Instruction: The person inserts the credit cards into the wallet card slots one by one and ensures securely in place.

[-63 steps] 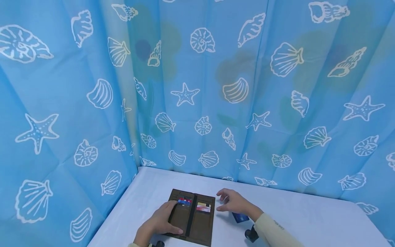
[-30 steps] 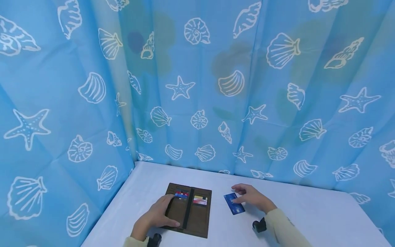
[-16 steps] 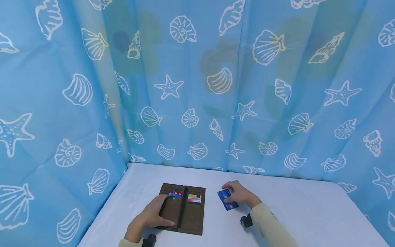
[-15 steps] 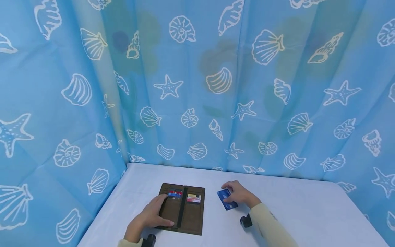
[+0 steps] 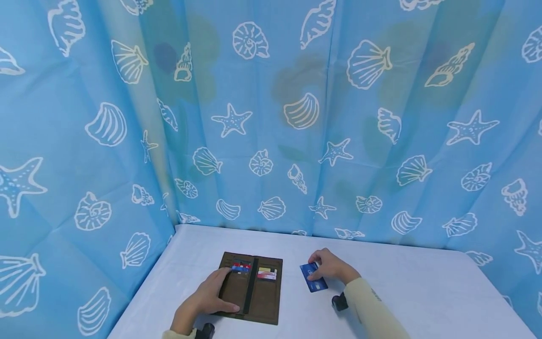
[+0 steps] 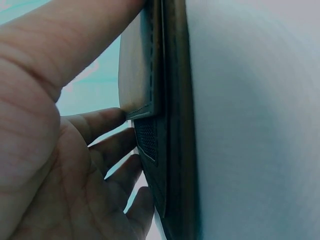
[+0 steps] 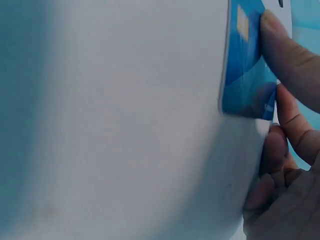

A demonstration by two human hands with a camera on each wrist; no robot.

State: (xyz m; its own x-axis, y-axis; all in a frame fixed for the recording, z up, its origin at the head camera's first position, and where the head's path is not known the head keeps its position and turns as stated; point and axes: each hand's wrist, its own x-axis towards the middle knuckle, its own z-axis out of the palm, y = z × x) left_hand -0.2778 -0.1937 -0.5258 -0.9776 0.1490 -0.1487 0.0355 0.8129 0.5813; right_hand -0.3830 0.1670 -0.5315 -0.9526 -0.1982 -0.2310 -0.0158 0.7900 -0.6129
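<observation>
A brown long wallet (image 5: 264, 301) lies unfolded on the white table, with a dark strap down its middle. Cards in red and blue (image 5: 241, 267) show in its left slots, and a yellow-and-white card (image 5: 267, 274) shows in the right one. My left hand (image 5: 207, 293) rests on the wallet's left side, thumb on the lower part and fingertips at the left edge; the left wrist view has the fingers (image 6: 112, 150) spread along that edge. To the wallet's right, my right hand (image 5: 332, 267) pinches a blue bank card (image 5: 317, 285). Its gold chip (image 7: 242, 22) shows in the right wrist view.
White cloth covers the table (image 5: 402, 292). A blue curtain (image 5: 271, 122) with white shell and starfish prints stands behind and on the left. Dark wrist cameras sit under both sleeves, the right one (image 5: 339, 302) low over the table.
My right hand has moved from beside the wallet to the blue bank card and taken hold of its edge. My left hand has stayed on the wallet. The head view has shifted somewhat.
</observation>
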